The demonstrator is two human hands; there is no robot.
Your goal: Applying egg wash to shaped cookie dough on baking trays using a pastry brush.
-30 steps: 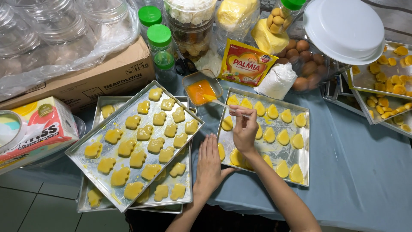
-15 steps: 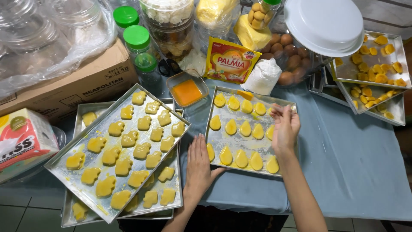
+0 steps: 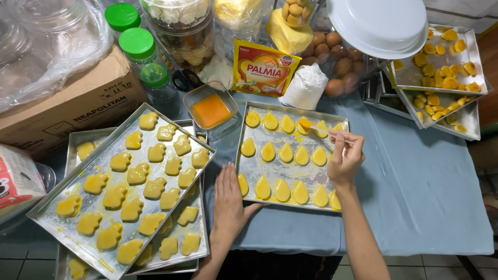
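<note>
A metal baking tray (image 3: 259, 185) of drop-shaped yellow cookies (image 3: 285, 152) lies in the middle of the blue-clothed table. My right hand (image 3: 345, 158) is shut on a small brush (image 3: 313, 126); its yellow tip rests on a cookie in the tray's far row. My left hand (image 3: 227, 199) lies flat, fingers together, against the tray's left near edge. A small square glass dish of orange egg wash (image 3: 210, 109) stands just beyond the tray's far left corner.
Left, stacked trays (image 3: 93, 161) hold glazed cookies. Behind are a cardboard box (image 3: 78, 98), green-lidded jars (image 3: 137, 44), a yellow packet (image 3: 263, 68), a white bag (image 3: 306, 85), brown eggs (image 3: 342, 59), a white lid (image 3: 381, 23). More trays (image 3: 441, 62) sit far right.
My right hand has moved from the tray's left side to its far right rows, and the brush tip now touches a far-row cookie. My left hand stayed at the tray's left edge.
</note>
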